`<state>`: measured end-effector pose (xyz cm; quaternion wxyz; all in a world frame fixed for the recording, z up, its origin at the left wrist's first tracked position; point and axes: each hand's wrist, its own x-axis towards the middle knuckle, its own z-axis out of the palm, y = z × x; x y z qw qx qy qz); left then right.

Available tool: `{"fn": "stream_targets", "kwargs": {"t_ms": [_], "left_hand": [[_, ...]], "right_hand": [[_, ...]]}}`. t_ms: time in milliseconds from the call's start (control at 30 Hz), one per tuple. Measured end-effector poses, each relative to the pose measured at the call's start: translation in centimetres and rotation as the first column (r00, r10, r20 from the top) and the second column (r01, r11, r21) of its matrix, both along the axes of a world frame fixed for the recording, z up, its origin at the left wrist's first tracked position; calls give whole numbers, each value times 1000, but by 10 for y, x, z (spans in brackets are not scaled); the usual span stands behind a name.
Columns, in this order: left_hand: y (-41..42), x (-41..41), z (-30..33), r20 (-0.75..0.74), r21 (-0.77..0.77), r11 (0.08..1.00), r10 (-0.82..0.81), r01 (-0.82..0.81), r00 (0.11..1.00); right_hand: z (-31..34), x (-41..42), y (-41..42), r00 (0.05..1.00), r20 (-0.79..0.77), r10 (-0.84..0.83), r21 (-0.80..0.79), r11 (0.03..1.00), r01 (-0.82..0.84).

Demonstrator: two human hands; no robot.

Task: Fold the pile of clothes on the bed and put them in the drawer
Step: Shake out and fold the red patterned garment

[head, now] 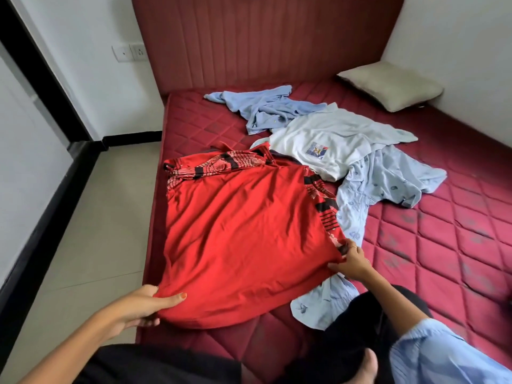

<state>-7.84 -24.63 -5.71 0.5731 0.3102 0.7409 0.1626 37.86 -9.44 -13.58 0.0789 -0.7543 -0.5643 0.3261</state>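
Observation:
A red shirt (243, 234) with black-patterned sleeves lies spread flat on the near left part of the dark red mattress (443, 245). My left hand (144, 306) pinches its near left hem corner at the bed's edge. My right hand (350, 261) grips its near right corner. Behind it lie a white shirt with a chest logo (327, 142), a crumpled blue shirt (266, 109), and a pale blue printed shirt (382, 187) that runs under the red one toward my knee. No drawer is in view.
A beige pillow (390, 85) rests in the far right corner against the padded red headboard (263, 42). Tiled floor (91, 231) runs along the bed's left side. My legs in dark trousers sit on the bed's near edge.

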Motion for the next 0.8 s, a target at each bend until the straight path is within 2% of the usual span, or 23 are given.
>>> {"fn": "stream_targets", "kwargs": {"t_ms": [67,133,300,400,500,600,667,733,800], "left_hand": [[0,3,6,-29,12,1000,-9,9,1000],[2,3,11,-47,22,1000,-13,14,999],[10,10,26,-83,56,998,46,-41,996],[13,12,30,-193,122,991,70,-47,979],[18,12,31,-260,240,967,147,-83,954],[22,17,37,-222,309,933,260,-185,940],[22,17,39,-212,358,914,280,-192,936],[22,20,42,-213,393,910,231,-133,949],[21,24,43,-168,427,897,206,-118,964]], "right_hand": [[0,3,6,992,-84,-95,36,995,98],[1,2,12,985,-117,-123,52,990,130],[10,2,21,995,93,-42,39,998,38],[20,0,22,988,149,33,2,999,-34],[23,1,18,973,206,106,104,986,-130],[20,6,8,962,105,253,237,933,-271],[17,9,0,888,70,454,272,848,-455],[10,14,-6,769,148,622,185,746,-639],[2,17,-9,684,207,700,62,688,-723]]}}
